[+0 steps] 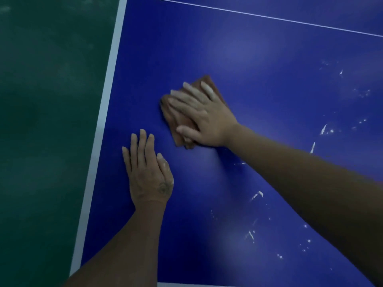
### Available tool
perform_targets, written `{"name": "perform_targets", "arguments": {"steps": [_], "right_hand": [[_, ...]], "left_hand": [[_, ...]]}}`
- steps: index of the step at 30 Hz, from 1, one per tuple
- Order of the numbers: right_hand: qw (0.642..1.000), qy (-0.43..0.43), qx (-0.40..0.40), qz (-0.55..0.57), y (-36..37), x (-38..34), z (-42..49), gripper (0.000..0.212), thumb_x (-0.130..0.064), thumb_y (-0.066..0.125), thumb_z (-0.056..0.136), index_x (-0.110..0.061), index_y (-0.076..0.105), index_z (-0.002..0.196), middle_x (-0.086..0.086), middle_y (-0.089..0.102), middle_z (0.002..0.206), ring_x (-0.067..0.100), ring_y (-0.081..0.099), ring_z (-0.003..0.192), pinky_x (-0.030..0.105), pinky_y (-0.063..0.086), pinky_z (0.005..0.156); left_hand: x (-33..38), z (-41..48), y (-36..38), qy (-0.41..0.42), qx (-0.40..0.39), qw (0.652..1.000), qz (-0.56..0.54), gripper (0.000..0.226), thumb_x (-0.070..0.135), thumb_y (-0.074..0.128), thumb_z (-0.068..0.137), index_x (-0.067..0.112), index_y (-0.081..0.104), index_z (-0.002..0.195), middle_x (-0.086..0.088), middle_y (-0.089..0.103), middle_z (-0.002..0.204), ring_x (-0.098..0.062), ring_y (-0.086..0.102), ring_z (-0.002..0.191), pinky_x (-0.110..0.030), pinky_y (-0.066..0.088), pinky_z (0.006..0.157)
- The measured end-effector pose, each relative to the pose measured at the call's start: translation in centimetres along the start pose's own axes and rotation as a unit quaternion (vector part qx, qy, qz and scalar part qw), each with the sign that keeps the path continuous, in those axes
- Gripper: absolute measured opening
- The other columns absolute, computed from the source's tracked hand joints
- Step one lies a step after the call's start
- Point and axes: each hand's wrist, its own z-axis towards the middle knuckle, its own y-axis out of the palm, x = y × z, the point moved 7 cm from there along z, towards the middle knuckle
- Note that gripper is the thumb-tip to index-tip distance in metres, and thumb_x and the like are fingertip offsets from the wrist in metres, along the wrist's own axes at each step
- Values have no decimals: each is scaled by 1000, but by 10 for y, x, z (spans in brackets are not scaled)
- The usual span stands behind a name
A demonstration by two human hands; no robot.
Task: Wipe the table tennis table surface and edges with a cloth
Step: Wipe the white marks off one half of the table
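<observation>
The blue table tennis table (248,83) fills most of the head view, with a white stripe (103,112) along its left edge. A folded brown cloth (176,119) lies flat on the blue surface, left of centre. My right hand (201,114) presses down on the cloth with fingers spread, covering most of it. My left hand (148,170) rests flat on the bare surface just below and left of the cloth, fingers together, holding nothing. White smears and specks (257,195) mark the table to the right of my right arm.
A dark green floor (45,121) lies beyond the table's left edge. A thin white line (269,17) crosses the table surface at the top. Another white edge strip (186,284) shows at the very bottom of the view.
</observation>
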Motion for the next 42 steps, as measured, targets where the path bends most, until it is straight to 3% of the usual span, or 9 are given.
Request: {"name": "perform_targets", "arguments": {"steps": [5,9,14,20,24,26,31,35,42], "right_hand": [[996,-77,-37,40,6,-63,-118,77,-67,48,105,-25,35,168,-5,20,179,28,9,167,64,11,131],[993,-96,-58,18,2,-49,-115,75,-68,48,106,-28,36,168,-5,23,178,27,13,167,61,12,131],[967,252,33,16,-23,52,-93,71,-65,43,106,-29,38,167,-7,29,176,27,20,165,62,15,130],[897,440,31,18,-26,85,-197,73,-68,33,107,-33,23,171,-14,14,179,19,2,167,57,2,134],[840,541,45,13,-20,58,-192,77,-69,26,107,-27,21,172,-6,10,181,28,0,167,61,1,132],[860,507,59,-3,-15,23,-163,76,-66,33,107,-25,27,171,-2,16,180,33,7,167,62,5,132],[964,264,35,23,10,-82,-134,70,-64,41,109,-25,36,168,0,22,179,30,9,167,62,11,131],[975,219,34,14,2,-52,-184,69,-64,44,108,-28,37,167,-4,23,178,26,13,167,60,15,131],[845,533,48,-16,-16,21,-256,71,-63,35,109,-28,25,171,-5,16,180,27,6,167,61,7,133]], "left_hand": [[-2,0,-2,3,10,1000,-12,52,22,30,113,2,45,160,-15,34,176,-30,18,169,-57,10,137],[0,-3,-4,16,-8,1000,16,53,24,30,114,5,45,161,-13,30,178,-30,16,169,-57,13,137],[-21,-57,-11,59,-46,994,77,58,35,31,116,21,31,172,-7,14,183,-30,7,171,-59,14,136],[-40,-92,-16,52,-59,992,99,64,44,36,113,26,29,173,-5,10,184,-31,7,170,-60,11,136],[-37,-93,-16,40,-64,993,95,63,44,36,113,26,30,173,-5,12,184,-30,8,170,-60,12,136],[-36,-93,-17,40,-69,993,90,63,43,37,112,27,29,173,-5,12,184,-30,8,170,-59,11,136],[-36,-93,-16,34,-81,992,91,64,40,35,113,31,20,174,-2,7,185,-28,3,171,-57,6,137],[-36,-93,-15,34,-72,994,81,62,36,34,113,28,26,174,-2,8,184,-29,4,171,-57,5,137],[-34,-93,-16,38,-60,994,87,59,36,31,115,26,29,173,-3,10,184,-29,5,171,-57,6,137]]}}
